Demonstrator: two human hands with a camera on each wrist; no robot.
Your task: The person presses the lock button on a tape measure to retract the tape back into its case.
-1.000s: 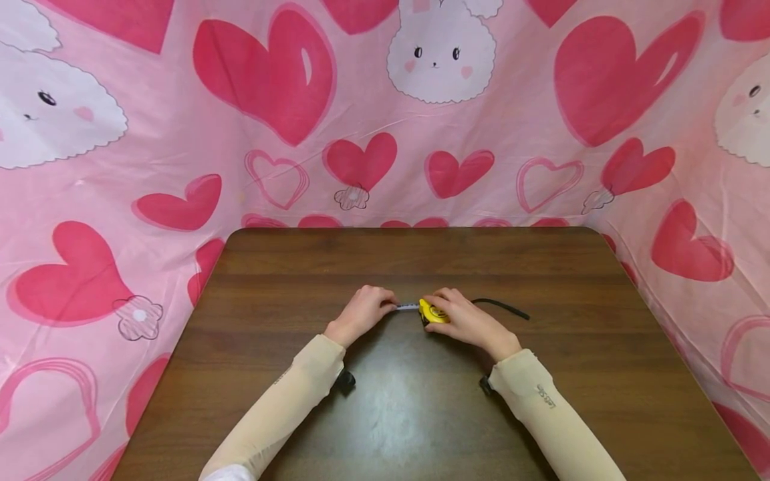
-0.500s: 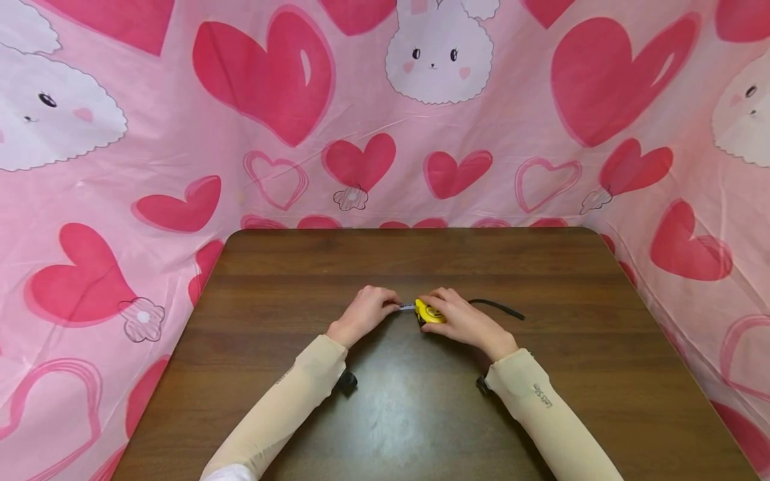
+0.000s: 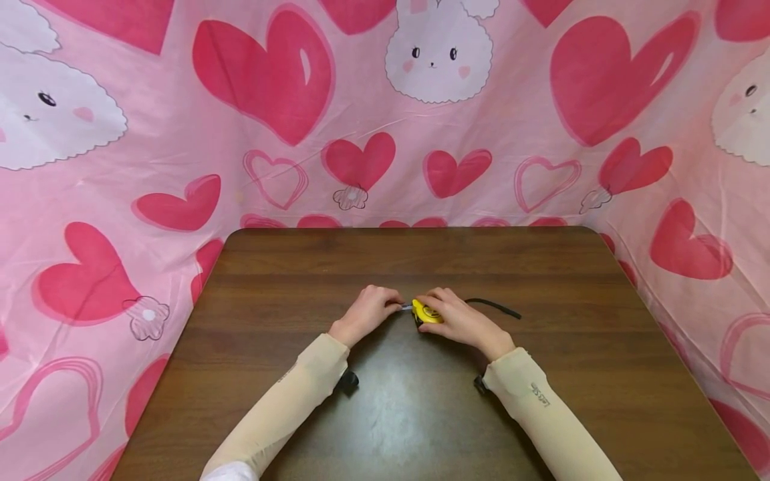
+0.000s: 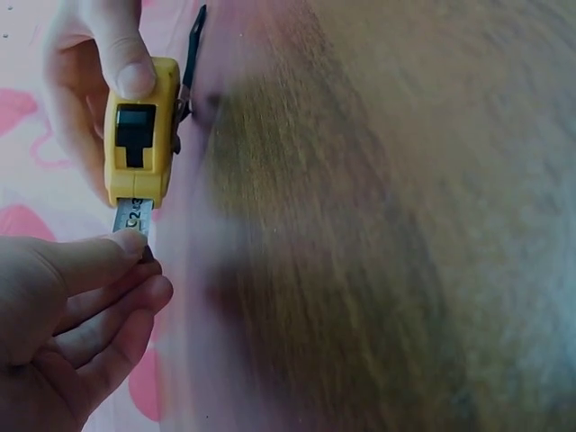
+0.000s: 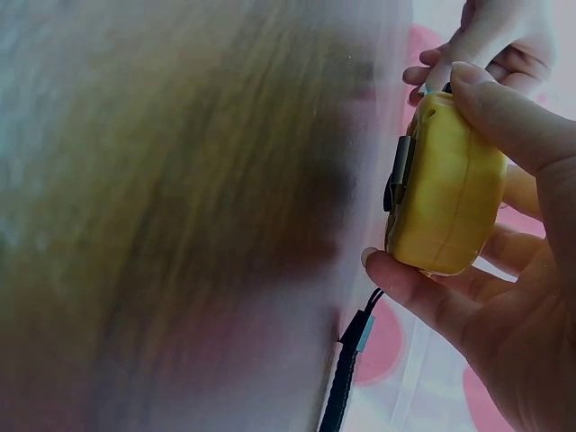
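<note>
A yellow tape measure is gripped by my right hand above the middle of the table. In the left wrist view the thumb lies on the yellow case, beside its black lock button. A short piece of the metal blade sticks out of the case. My left hand pinches the blade's end between thumb and fingers, close to the case. From the other end of the case trails a black wrist strap. The right wrist view shows a metal belt clip on the case's side.
The brown wooden table stretches under both arms. A pink cloth with hearts and rabbits hangs behind it and along both sides. A small black camera sits at the left wrist, another at the right.
The right hand has moved slightly left with the tape measure, and the exposed blade between the hands has become shorter. The left hand keeps its pinch, shifting only slightly right.
</note>
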